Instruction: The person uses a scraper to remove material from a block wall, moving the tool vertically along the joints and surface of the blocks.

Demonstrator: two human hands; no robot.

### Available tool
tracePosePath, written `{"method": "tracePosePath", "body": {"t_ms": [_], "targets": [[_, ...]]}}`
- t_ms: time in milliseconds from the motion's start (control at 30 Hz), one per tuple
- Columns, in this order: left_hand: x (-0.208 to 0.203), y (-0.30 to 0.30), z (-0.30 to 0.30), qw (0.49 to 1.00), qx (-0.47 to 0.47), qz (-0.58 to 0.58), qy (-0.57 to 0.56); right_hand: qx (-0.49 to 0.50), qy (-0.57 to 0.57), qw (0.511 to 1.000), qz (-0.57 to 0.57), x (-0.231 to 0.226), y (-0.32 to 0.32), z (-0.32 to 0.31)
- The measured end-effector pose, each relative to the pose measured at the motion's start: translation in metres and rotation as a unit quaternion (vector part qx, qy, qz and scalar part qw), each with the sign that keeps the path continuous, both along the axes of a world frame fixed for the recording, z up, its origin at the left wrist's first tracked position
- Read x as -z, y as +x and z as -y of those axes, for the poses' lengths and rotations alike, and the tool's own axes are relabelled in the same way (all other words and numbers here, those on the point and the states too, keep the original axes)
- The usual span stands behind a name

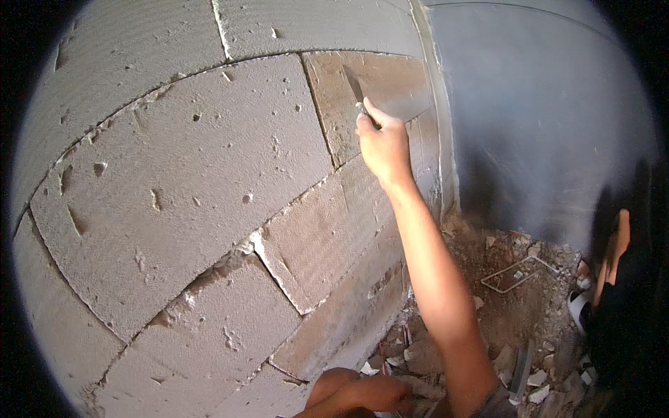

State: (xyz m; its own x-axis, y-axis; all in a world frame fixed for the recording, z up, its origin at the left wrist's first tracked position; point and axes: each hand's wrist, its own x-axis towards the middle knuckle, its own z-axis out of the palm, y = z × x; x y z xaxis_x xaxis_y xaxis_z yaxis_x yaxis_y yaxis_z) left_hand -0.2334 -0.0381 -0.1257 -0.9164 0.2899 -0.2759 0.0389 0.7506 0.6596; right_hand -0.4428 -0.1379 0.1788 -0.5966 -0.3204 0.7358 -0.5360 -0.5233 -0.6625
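My right hand is raised in front of the block wall, its fingers closed round the handle of a putty knife. The knife's thin grey blade points up and left, at a brownish block near the wall's right end. Whether the blade touches that block, I cannot tell. Bare skin at the lower edge looks like my bent left arm; its fingers cannot be made out.
Large, pitted pale blocks with open joints fill the left and middle. A smooth grey panel meets the wall at the right. Broken rubble and a thin rectangular frame lie on the floor. Something dark stands at the right rim.
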Motion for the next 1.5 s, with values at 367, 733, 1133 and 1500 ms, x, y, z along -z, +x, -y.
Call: {"method": "tracePosePath", "body": {"t_ms": [367,733,1133,1500], "targets": [[-0.033,0.002,-0.001,0.998,-0.025,0.044,0.042,-0.003,0.103,0.994,-0.02,0.005,0.008,-0.029],[-0.068,0.002,-0.016,0.997,-0.032,0.073,-0.023,-0.039,0.044,0.998,-0.023,0.071,0.003,-0.04],[-0.065,-0.005,-0.039,0.999,0.001,-0.022,-0.034,-0.055,-0.004,0.998,-0.001,0.107,0.022,-0.024],[-0.106,-0.017,-0.031,0.991,0.018,0.122,0.047,-0.017,0.008,0.999,-0.044,0.111,0.015,-0.026]]}}
